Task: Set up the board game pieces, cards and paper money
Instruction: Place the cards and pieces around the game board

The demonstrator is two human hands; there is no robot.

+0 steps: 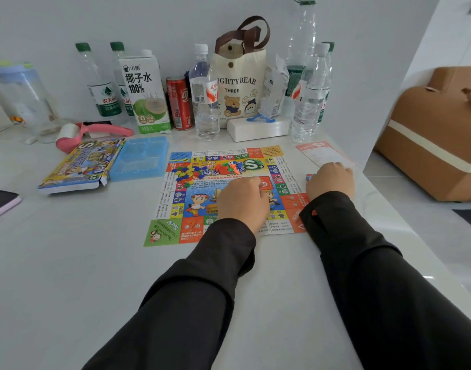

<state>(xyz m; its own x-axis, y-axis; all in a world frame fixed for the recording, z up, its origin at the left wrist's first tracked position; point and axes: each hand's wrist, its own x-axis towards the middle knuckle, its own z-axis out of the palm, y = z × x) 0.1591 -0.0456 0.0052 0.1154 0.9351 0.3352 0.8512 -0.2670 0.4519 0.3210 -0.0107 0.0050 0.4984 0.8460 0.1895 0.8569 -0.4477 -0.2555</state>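
A colourful paper game board (175, 204) lies flat on the white table. A heap of small plastic pieces (186, 173) and some orange ones (229, 166) sit near its far middle. My left hand (242, 201) lies knuckles-up over the board's centre, fingers curled beside a red card stack (266, 182); what it holds is hidden. My right hand (330, 180) rests off the board's right edge, fingers bent over a small red-and-blue item (308, 177) and the near end of a pink-edged paper sheet (322, 153).
The game box (79, 166) and a blue plastic tray (141, 158) lie left of the board. Bottles, a carton (146, 92), a red can, a bear tote bag (239, 84) and a white box line the wall. A phone (2, 204) lies far left; the table edge runs along the right.
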